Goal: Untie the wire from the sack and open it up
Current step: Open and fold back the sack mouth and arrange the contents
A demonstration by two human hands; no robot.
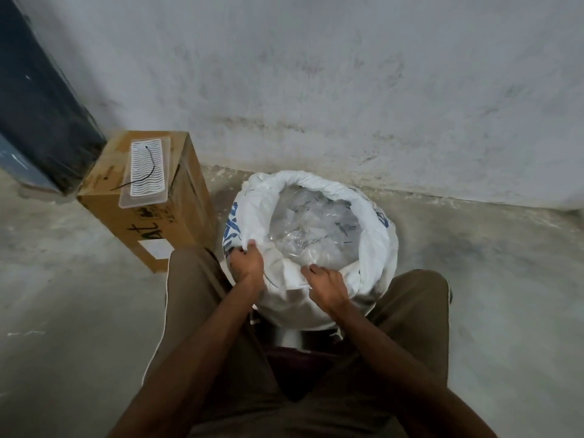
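Note:
A white woven sack [377, 248] with blue print stands on the floor between my knees, its mouth open and its rim rolled down. Clear plastic packets [313, 229] fill the inside. My left hand [248, 262] pinches the rolled rim at the sack's near left. My right hand [325, 284] grips the near edge of the rim. A thin black wire [148, 172] lies apart from the sack, on a clear plastic tray [143, 172] to the left.
The tray rests on a cardboard box [177, 216] left of the sack. A dark bundle [41, 105] leans in the far left corner. A stained grey wall [347, 90] stands right behind the sack. Concrete floor [489, 279] spreads to either side.

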